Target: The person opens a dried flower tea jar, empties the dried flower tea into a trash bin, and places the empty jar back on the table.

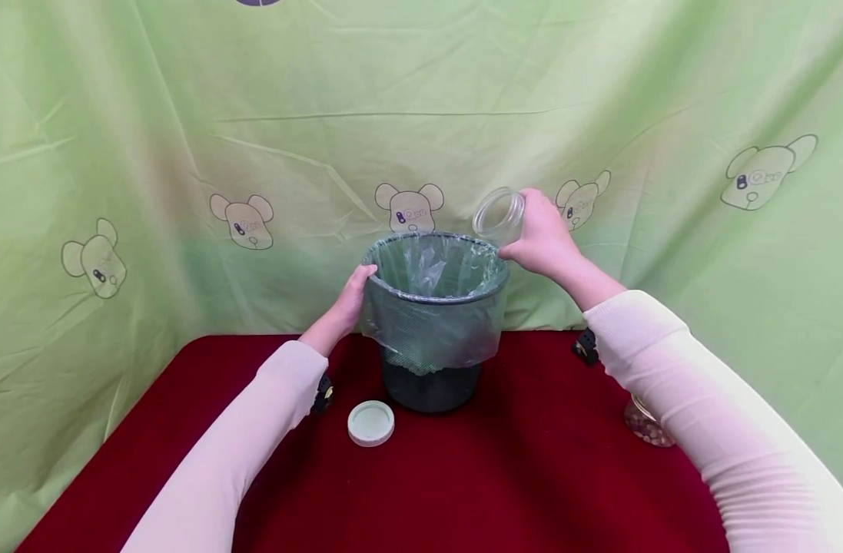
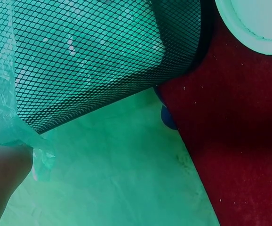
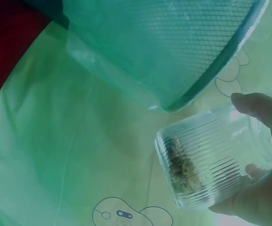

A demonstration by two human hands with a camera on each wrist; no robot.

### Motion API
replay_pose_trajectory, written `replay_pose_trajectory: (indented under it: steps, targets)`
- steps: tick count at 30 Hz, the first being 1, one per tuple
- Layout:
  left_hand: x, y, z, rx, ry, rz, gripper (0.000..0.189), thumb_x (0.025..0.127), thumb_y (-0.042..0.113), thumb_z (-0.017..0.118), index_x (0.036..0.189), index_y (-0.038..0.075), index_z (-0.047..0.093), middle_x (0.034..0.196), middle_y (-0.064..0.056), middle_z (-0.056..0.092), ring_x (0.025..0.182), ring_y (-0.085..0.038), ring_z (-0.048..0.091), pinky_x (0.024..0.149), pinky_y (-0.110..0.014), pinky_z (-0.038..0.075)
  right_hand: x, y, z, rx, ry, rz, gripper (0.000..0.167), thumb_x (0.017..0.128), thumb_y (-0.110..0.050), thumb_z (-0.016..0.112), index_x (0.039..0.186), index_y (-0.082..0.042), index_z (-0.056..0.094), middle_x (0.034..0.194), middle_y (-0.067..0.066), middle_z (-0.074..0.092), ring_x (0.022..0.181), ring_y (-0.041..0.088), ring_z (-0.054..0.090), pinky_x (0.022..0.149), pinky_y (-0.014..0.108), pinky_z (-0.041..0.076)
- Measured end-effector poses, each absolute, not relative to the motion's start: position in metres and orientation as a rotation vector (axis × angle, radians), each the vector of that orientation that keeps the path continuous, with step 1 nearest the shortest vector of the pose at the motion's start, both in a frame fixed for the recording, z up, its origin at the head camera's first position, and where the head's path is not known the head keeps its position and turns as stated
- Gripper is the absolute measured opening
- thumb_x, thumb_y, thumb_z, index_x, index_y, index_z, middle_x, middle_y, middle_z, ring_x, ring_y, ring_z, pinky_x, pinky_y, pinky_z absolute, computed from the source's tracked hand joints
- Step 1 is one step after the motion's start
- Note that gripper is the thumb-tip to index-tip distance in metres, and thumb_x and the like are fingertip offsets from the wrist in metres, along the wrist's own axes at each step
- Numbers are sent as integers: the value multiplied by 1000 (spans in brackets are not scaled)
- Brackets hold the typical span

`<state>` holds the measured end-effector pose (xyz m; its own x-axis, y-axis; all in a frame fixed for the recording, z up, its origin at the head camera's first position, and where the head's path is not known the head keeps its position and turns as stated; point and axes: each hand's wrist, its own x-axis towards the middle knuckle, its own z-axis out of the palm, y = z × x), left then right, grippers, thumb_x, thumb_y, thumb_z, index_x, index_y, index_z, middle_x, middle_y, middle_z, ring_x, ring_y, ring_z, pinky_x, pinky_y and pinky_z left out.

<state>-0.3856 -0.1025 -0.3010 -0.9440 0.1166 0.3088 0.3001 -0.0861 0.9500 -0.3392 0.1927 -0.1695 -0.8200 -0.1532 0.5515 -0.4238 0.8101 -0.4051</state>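
A black mesh trash can (image 1: 431,393) stands upright on the table, lined with a clear plastic bag (image 1: 443,338) folded down over its rim. My left hand (image 1: 350,298) grips the can's left rim, thumb on top; its fingers are hidden behind the bag. Above the right side of the rim, my right hand (image 1: 544,240) holds a clear ribbed jar (image 3: 216,155) between thumb and fingers. The jar is tilted, its uncovered mouth facing left over the can in the head view. Brownish crumbly bits (image 3: 182,168) lie at the jar's bottom end.
A round whitish lid (image 1: 370,423) lies on the red tablecloth (image 1: 504,476), in front of the can. At the right, a second jar (image 1: 644,427) with small brownish pieces is partly covered by my right sleeve. A green curtain (image 1: 310,169) hangs close behind the can.
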Motion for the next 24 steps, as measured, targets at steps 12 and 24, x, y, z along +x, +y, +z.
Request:
replay_pose_trajectory:
  steps: [12, 24]
  targets:
    - [-386, -101, -301, -452, -2048, -2140, 54, 90, 30, 37, 131, -5, 41, 134, -19, 40, 117, -22, 37, 106, -34, 25, -349, 185, -173, 468, -2466, 351, 87, 57, 0, 85, 132, 11, 42, 122, 27, 53, 117, 44, 46, 107, 56, 27]
    - [-386, -102, -301, -448, -2049, -2135, 57, 90, 32, 38, 133, -4, 41, 135, -18, 40, 118, -23, 37, 106, -36, 24, -350, 180, -179, 585, -2384, 79, 86, 60, 2, 82, 133, 13, 37, 129, 32, 46, 123, 46, 39, 109, 58, 20]
